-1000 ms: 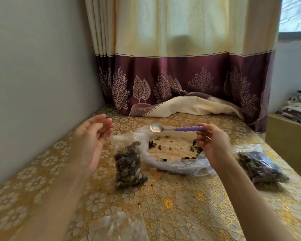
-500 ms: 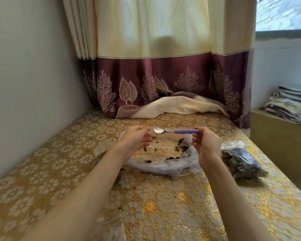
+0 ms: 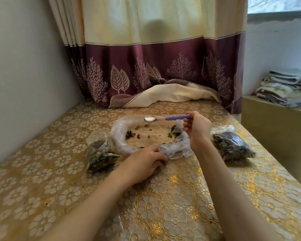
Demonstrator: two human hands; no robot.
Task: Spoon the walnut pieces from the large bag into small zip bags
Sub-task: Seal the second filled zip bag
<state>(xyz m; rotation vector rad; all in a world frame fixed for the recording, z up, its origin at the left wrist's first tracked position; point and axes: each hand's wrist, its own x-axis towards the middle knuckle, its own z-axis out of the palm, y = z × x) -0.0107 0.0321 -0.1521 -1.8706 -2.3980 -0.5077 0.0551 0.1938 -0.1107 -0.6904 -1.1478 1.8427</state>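
Large bag, rim rolled down for spoon access, nearly emptied, centre of counter; left hand pinches its near rim to steady it; right hand grips empty purple-handled spoon above; filled small zip bags at 9 o'clock and 3 o'clock.

Head-worn view, facing forward-down, close over table
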